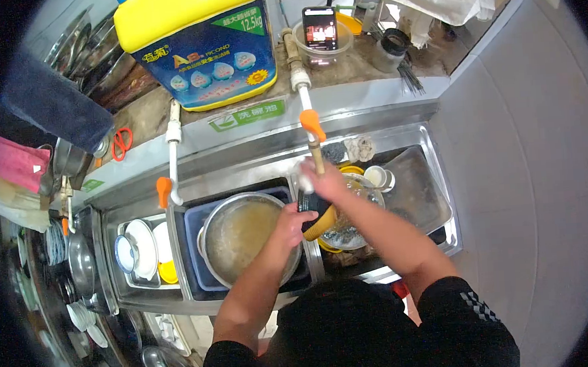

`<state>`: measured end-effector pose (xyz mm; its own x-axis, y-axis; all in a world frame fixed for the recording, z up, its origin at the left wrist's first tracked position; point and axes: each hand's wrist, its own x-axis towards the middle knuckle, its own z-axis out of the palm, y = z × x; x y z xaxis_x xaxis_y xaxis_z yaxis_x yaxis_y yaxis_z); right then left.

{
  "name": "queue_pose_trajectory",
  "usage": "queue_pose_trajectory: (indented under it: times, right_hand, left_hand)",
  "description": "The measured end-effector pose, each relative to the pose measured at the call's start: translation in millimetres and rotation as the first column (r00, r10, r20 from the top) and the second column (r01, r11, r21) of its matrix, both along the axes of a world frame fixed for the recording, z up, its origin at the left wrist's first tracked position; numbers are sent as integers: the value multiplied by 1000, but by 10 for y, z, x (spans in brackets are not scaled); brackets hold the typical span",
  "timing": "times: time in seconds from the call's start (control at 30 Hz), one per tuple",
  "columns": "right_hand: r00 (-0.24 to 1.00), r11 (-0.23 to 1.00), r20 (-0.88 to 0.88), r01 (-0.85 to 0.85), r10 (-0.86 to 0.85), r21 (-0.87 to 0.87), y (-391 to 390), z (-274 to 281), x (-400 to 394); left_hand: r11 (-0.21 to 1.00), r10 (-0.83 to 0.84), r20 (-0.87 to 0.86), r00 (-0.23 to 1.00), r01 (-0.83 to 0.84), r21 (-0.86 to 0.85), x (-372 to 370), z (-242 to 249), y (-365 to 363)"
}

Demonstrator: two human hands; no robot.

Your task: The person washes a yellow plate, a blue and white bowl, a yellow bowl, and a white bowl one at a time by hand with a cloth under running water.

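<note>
My left hand (291, 227) grips a black and yellow bowl-like piece (319, 228) with a ribbed side, tilted over the divider between two sink basins. Just above it is my right hand (327, 183), below the tap with the orange handle (311, 123). Motion smears its fingers, and a whitish patch shows beside them that I cannot make out. Left of my hands, a large metal pot (207, 256) of cloudy water stands in a blue tub (194, 240). Under my right forearm sits a metal basin (349, 242) with wet, shiny contents, partly hidden.
A white cup (376, 176) and a grey tray (415, 189) lie at the right. Plates (142, 246) fill the left basin. On the ledge stand a big detergent jug (198, 48), red scissors (122, 144) and a phone (319, 28) in a clear bowl. Another tap (173, 164) overhangs the pot.
</note>
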<state>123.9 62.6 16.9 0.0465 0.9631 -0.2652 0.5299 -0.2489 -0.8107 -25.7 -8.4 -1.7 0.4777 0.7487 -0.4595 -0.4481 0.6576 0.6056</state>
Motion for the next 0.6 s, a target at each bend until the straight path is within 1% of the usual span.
queue_pose_trajectory:
  times: [0.03, 0.07, 0.1, 0.13, 0.17, 0.2, 0.23, 0.27, 0.3, 0.33, 0.37, 0.4, 0.43, 0.47, 0.5, 0.53, 0.57, 0.6]
  right_hand:
    - [976, 977, 122, -193, 182, 89, 161, -284, 215]
    - [966, 995, -240, -104, 98, -13, 221, -300, 290]
    - [966, 995, -239, -103, 97, -12, 215, -341, 287]
    - [993, 993, -13, -119, 119, 5, 185, -391, 269]
    - [967, 990, 216, -141, 135, 13, 115, -306, 206]
    - [988, 996, 158, 11, 4, -91, -94, 354, -36]
    - [967, 986, 248, -96, 59, 138, -200, 77, -155]
    - [954, 921, 299, -127, 11, 370, -283, 74, -236]
    - [941, 802, 336, -165, -47, 574, -333, 78, -275]
    - [941, 803, 335, -164, -47, 573, -291, 75, -224]
    - [964, 945, 264, -122, 39, 304, -173, 49, -98]
    - [981, 995, 167, -103, 101, 3, -44, -13, 57]
    - [937, 966, 253, -256, 240, 35, 109, -295, 304]
    - [992, 985, 2, -121, 123, -123, 188, -303, 399]
    - [993, 985, 1, -120, 121, -122, 167, -344, 390]
    - [956, 978, 230, -200, 181, 62, 130, -386, 385]
    - [870, 925, 457, -312, 187, 215, 73, -417, 379]
    - [966, 989, 217, -131, 142, -67, -73, 247, 187]
  left_hand:
    - [998, -64, -29, 998, 64, -15, -12, 64, -31]
    - [998, -57, -1, 998, 57, -29, 1, 150, -58]
    - [998, -58, 0, 998, 58, -27, 0, 138, -48]
    - [1000, -11, -14, 1000, 10, -20, 9, 104, -31]
    - [999, 39, -25, 999, -40, -15, 30, 64, -29]
    - [999, 41, -21, 999, -41, -19, 54, 19, -39]
    - [995, 93, -15, 996, -93, -26, 75, -22, -21]
    - [989, 143, -10, 990, -143, -30, 96, -27, 22]
    - [981, 193, -7, 981, -193, -36, 105, -32, 44]
    - [996, 84, 37, 996, -84, 6, 51, -35, 55]
    - [996, 86, 34, 996, -86, 5, 48, 2, 44]
    - [1000, 25, 23, 999, -24, -8, 53, 43, 21]
    - [999, -36, 13, 999, 36, -22, 57, 67, -9]
    - [998, -60, -25, 998, 61, 20, 58, 97, -40]
    - [998, -62, -27, 998, 62, 20, 62, 128, -39]
    - [1000, -8, 10, 1000, 8, -13, 80, 158, -15]
    - [998, 48, 47, 998, -45, -51, 105, 183, 6]
    - [990, 91, 88, 992, -81, -113, 86, 55, 75]
